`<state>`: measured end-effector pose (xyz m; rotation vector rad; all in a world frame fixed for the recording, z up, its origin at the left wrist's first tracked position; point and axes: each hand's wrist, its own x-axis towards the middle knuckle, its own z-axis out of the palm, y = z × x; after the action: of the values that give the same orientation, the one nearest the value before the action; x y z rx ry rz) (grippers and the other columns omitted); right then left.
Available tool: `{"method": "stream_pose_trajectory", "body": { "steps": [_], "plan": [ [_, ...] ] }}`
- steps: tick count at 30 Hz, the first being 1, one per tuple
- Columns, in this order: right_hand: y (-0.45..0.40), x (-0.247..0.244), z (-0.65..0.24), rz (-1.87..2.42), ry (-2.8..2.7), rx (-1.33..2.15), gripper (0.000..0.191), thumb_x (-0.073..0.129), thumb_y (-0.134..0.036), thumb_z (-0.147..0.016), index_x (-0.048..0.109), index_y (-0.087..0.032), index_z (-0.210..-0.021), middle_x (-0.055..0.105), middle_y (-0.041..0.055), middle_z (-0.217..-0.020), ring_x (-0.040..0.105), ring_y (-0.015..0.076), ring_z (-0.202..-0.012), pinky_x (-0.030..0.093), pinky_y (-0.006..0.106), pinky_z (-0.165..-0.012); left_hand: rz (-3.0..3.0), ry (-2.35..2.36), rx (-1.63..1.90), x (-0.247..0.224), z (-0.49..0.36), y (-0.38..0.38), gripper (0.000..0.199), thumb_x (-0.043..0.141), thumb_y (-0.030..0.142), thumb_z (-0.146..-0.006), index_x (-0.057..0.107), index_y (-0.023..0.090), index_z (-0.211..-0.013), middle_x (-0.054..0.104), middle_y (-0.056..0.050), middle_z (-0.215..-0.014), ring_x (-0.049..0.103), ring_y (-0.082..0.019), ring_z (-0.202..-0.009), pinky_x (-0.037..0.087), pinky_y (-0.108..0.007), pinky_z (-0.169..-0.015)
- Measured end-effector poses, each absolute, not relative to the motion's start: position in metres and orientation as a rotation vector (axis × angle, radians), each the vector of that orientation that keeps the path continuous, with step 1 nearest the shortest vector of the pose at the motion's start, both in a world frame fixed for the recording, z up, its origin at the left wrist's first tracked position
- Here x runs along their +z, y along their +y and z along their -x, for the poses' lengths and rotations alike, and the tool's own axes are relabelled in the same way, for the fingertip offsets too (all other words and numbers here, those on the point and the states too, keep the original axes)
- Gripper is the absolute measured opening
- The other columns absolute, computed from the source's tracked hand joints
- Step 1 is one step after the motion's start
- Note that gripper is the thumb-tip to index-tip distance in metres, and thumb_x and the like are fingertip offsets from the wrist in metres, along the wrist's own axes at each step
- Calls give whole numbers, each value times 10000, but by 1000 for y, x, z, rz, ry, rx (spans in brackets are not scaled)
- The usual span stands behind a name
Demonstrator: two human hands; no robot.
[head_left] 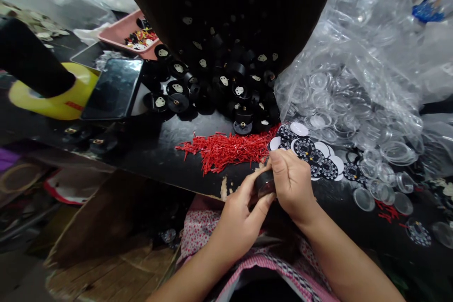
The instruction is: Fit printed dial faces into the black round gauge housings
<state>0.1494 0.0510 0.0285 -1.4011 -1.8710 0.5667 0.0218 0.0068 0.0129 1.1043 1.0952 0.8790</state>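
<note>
Near the table's front edge, my left hand (244, 212) is wrapped round a round black part (264, 183), thumb and fingers on its sides. My right hand (290, 184) is closed just above and to the right of that part, its fingertips pressed together at its rim; whatever they pinch is hidden. Behind my hands lies a heap of thin red pieces (230, 150). Printed black dial discs (305, 148) and white discs (299, 128) are spread beside my right hand. Beyond the red heap, several round black housings (177, 103) with pale plates are piled up.
A plastic bag of clear round covers (339, 99) stands right. At left are a dark-screened device (112, 88), a yellow tape roll (56, 104) and a pink tray (116, 28). Below the table edge is an open cardboard box (106, 264).
</note>
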Motion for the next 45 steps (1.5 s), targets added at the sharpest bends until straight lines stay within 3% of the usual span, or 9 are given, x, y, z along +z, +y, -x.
{"method": "stream_pose_trajectory", "body": {
  "steps": [5, 9, 13, 16, 24, 29, 34, 40, 45],
  "plan": [
    [52, 38, -164, 1331, -1934, 1024, 332, 417, -384, -1005, 573, -216, -765, 634, -4, -752, 580, 146, -717, 411, 285, -695, -1054, 1322, 729, 0, 49, -31, 403, 585, 372, -899, 591, 324, -1299, 589, -42, -1416, 525, -274, -1322, 398, -457, -1121],
    [51, 35, -172, 1417, -1813, 1071, 331, 407, -419, -1003, 610, -219, -833, 633, 5, -773, 591, 157, -737, 420, 282, -680, -1308, 1900, 1008, -12, 116, -44, 408, 567, 379, -896, 591, 303, -1296, 478, -37, -1515, 365, -277, -1435, 242, -478, -1201],
    [46, 36, -155, 1264, -2030, 1196, 307, 428, -385, -996, 577, -217, -787, 625, -5, -757, 572, 152, -718, 404, 284, -687, -1745, 1977, 1015, -10, 129, 32, 431, 445, 323, -954, 511, 213, -1366, 613, -110, -1372, 601, -251, -1233, 480, -424, -1048],
    [42, 38, -154, 1269, -2115, 1169, 300, 426, -374, -995, 576, -219, -787, 631, 0, -763, 572, 161, -729, 397, 294, -700, -1881, 2004, 1037, -4, 121, 111, 452, 549, 246, -890, 543, 186, -1338, 595, -134, -1386, 524, -286, -1303, 368, -478, -1130],
    [34, 30, -174, 1434, -2035, 1174, 331, 408, -398, -990, 578, -213, -775, 630, 10, -751, 586, 176, -722, 407, 303, -675, -1868, 1920, 1056, -16, 116, 162, 363, 653, 170, -798, 636, 179, -1161, 594, -166, -1316, 441, -367, -1326, 267, -585, -1136],
    [41, 35, -159, 1395, -2000, 1231, 258, 460, -375, -976, 601, -216, -829, 638, 6, -774, 587, 168, -728, 411, 300, -676, -1627, 1774, 1204, -17, 109, 120, 461, 624, 316, -846, 520, 235, -1287, 603, -123, -1273, 601, -276, -1169, 516, -455, -958],
    [51, 32, -143, 1392, -1948, 1231, 339, 575, -386, -922, 576, -259, -1236, 649, 4, -865, 588, 169, -746, 422, 306, -680, -1315, 1664, 1401, -27, 84, 89, 514, 699, 351, -802, 537, 258, -1281, 576, -105, -1284, 579, -258, -1205, 504, -411, -993],
    [47, 31, -144, 1422, -2007, 1282, 272, 539, -346, -939, 630, -245, -1174, 676, 32, -906, 608, 194, -809, 441, 342, -723, -1128, 1635, 1553, -20, 82, 92, 474, 733, 323, -784, 592, 265, -1233, 555, -87, -1314, 551, -248, -1231, 457, -414, -1054],
    [48, 28, -141, 1424, -1960, 1214, 446, 577, -401, -915, 518, -283, -1341, 641, 46, -1014, 604, 200, -808, 491, 371, -729, -396, 989, 1467, 3, 52, 56, 268, 628, 297, -877, 671, 224, -1131, 693, -65, -1191, 662, -200, -1084, 550, -339, -942]
  ]
}}
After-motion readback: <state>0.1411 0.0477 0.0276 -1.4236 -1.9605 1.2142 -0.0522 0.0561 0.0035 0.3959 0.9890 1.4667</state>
